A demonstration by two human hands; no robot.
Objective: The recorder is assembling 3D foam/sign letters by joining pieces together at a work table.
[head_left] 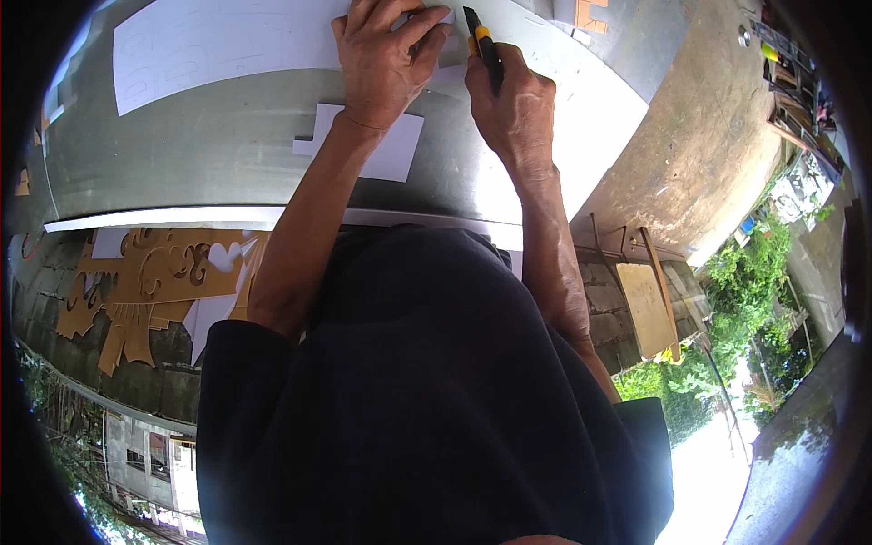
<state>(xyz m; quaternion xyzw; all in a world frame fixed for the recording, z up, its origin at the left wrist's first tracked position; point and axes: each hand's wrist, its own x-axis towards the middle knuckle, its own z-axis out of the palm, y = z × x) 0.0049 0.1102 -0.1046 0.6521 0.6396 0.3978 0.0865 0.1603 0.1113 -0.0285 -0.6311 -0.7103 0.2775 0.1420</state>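
A white sheet [218,54] with faint drawn outlines lies on the grey metal tabletop [209,163]. My left hand [386,59] rests on the sheet's right part, its fingers bent and apart, with the tips by a small white edge. Close to its right, my right hand [516,104] is closed around a black and yellow utility knife [481,41]. The knife's tip points up and away from me; whether it touches anything is lost in the bright glare. Under my left wrist lies a smaller white cut piece [395,150] with a stepped outline.
Along the table's near side runs a pale edge strip [163,219]. Brown cut-out sheets [163,272] with curly openings are piled below it on the left. An orange-brown piece [591,15] lies at the far right. A wooden board [647,309] stands low on the right, near green plants.
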